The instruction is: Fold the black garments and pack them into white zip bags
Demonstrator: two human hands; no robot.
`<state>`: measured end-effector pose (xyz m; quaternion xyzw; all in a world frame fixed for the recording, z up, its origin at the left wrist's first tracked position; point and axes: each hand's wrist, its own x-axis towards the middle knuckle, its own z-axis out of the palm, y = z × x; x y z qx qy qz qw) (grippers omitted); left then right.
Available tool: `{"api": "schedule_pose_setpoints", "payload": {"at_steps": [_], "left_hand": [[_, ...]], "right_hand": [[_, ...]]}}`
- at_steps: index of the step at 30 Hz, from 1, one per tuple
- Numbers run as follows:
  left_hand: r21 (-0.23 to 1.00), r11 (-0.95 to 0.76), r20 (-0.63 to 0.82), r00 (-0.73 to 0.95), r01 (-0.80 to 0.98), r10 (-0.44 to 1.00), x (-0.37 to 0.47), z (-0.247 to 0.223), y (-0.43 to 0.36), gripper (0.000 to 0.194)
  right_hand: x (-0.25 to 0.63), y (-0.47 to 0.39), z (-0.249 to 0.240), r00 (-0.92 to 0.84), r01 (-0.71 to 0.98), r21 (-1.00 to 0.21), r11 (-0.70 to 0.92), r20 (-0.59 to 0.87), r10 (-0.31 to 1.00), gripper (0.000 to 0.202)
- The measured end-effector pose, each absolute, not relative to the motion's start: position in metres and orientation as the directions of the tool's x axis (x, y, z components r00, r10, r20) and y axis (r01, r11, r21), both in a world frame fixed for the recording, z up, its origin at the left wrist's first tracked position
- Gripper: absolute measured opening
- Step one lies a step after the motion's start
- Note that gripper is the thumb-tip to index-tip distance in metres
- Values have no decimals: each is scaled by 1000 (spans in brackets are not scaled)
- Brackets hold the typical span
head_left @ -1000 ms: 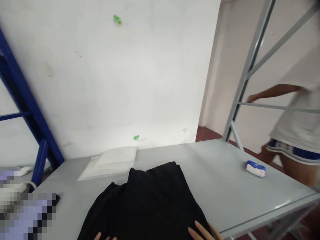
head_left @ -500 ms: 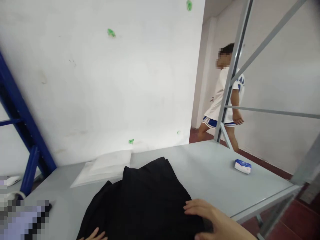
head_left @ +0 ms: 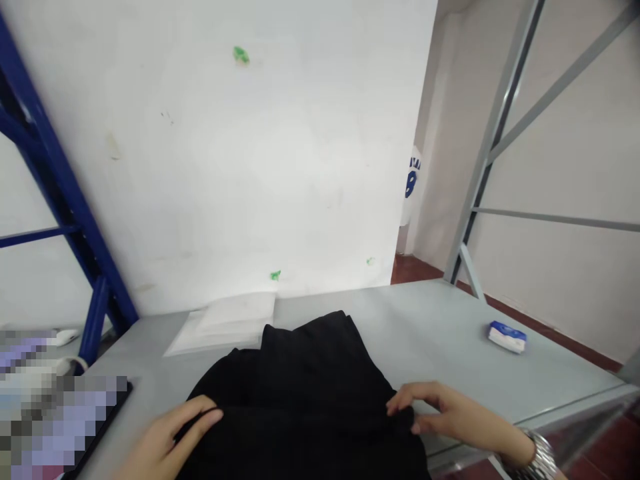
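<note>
A black garment [head_left: 305, 387] lies spread on the grey table [head_left: 450, 333] in front of me. My left hand [head_left: 165, 437] rests on its left edge, fingers closing over the fabric. At the garment's right edge, my right hand [head_left: 450, 417] pinches the cloth between thumb and fingers; a metal watch sits on that wrist.
A clear plastic bag [head_left: 225, 323] lies flat at the back of the table by the white wall. A small blue and white pack [head_left: 506, 337] sits at the right. Blue shelving [head_left: 60, 200] stands left, grey shelving [head_left: 490, 153] right. Part of a person's white jersey [head_left: 413, 180] shows behind the wall corner.
Both my hands have come further up onto the garment and taken hold of its edges. The other person has walked away behind the wall corner.
</note>
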<state>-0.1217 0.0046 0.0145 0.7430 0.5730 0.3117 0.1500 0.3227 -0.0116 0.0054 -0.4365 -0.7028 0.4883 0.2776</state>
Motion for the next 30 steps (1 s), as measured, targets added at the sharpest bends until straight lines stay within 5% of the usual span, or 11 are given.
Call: {"api": "schedule_pose_setpoints", "payload": {"at_steps": [11,18,20,25,30], "left_hand": [[538,-132,88,100,833,991,-108,27,36,41],[709,-175,72,177,683,982,-117,21,22,46],[668,-165,41,186,726,982,-117,17,18,46],[345,-48,-6,53,937,999,-118,8,21,32],[296,-137,171,89,945,981,-100,31,36,21]], "right_hand": [[303,34,1,-363,224,-974,-25,-107,926,37],[318,19,10,-335,252,-964,87,-3,942,37],[316,20,4,-327,316,-946,68,-41,944,37],[305,37,-23,-218,559,-829,-14,-163,962,29],[298,57,-11,-153,695,-708,125,23,988,23]]}}
